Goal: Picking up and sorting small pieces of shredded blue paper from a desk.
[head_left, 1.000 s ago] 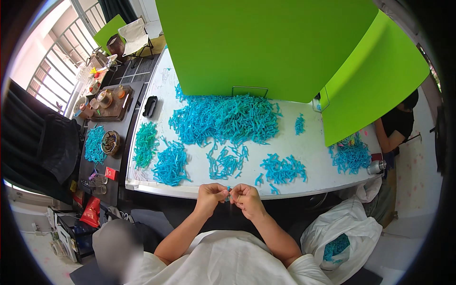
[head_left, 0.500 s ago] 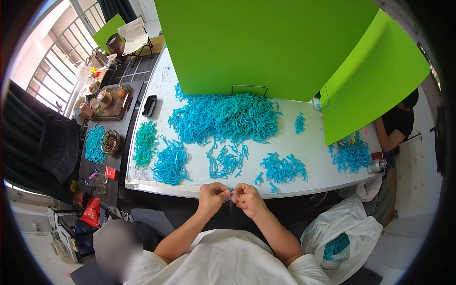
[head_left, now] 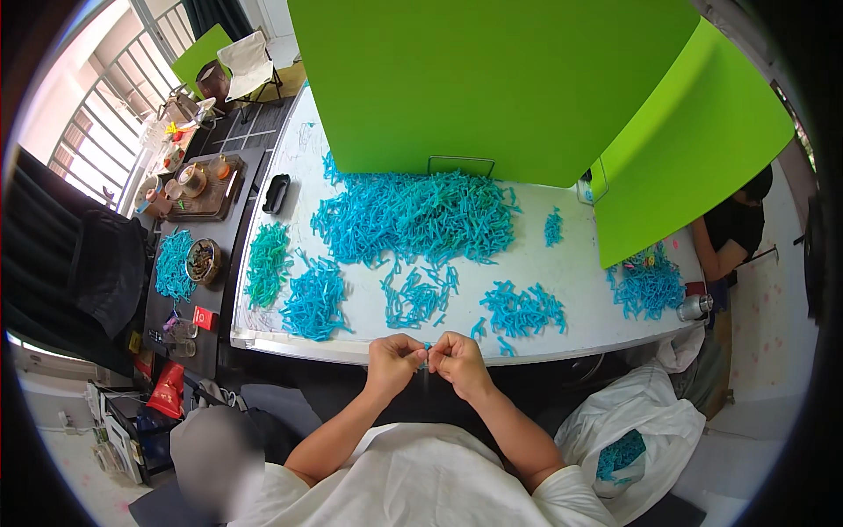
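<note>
My left hand (head_left: 392,364) and my right hand (head_left: 459,362) meet just over the front edge of the white table (head_left: 369,350). Between their closed fingertips is a small blue plastic piece (head_left: 428,347), mostly covered, so its exact kind cannot be made out. Both hands pinch it. Beyond them lies a loose group of thin blue pieces (head_left: 417,299), with another blue group (head_left: 524,309) to its right and a denser blue heap (head_left: 314,303) to its left. Farther back spreads a large blue and teal heap (head_left: 417,220).
Upright green panels (head_left: 500,88) stand behind the heaps. Green pieces (head_left: 266,263) and a black case (head_left: 277,194) lie at the left. A dark side table (head_left: 230,228) holds a tea tray. Right are a metal can (head_left: 695,307), a white sack (head_left: 663,422) and another person (head_left: 738,228).
My right hand has shifted slightly up and left, and its fingers have drawn closer together at the piece. My left hand has hardly moved.
</note>
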`<state>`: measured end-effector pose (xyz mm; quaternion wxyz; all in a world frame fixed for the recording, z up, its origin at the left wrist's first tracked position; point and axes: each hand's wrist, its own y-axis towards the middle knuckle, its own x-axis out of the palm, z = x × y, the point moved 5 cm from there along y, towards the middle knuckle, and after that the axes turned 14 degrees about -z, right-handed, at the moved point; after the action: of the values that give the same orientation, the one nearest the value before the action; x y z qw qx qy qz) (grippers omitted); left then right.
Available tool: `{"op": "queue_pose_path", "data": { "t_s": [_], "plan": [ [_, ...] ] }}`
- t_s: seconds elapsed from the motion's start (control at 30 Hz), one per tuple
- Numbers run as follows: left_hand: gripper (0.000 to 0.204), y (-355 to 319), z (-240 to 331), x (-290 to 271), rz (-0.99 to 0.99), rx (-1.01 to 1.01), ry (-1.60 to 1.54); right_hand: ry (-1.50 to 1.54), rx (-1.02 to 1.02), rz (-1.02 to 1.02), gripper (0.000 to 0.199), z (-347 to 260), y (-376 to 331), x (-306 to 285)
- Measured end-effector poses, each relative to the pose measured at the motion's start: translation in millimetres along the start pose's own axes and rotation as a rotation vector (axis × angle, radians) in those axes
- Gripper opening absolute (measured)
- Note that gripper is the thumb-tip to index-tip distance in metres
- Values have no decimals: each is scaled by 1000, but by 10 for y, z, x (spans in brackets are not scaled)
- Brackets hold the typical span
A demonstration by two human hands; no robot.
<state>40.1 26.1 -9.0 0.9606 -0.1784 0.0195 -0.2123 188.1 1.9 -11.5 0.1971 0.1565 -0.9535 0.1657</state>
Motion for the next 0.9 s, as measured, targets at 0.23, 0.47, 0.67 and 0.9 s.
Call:
{"op": "queue_pose_path", "data": {
  "t_s": [0.23,0.47,0.67,0.9],
  "plan": [
    [3,144,14,34,26,49,-244,238,-9,100,12,-66,17,-48],
    [7,152,66,130,-276,-187,-442,423,140,-212,26,188,-163,-144],
    [6,110,77,273,-292,-111,-256,496,81,-123,17,283,-305,-108],
    [7,373,131,377,-351,-186,-295,627,4,84,30,213,-438,-187]
  ]
}}
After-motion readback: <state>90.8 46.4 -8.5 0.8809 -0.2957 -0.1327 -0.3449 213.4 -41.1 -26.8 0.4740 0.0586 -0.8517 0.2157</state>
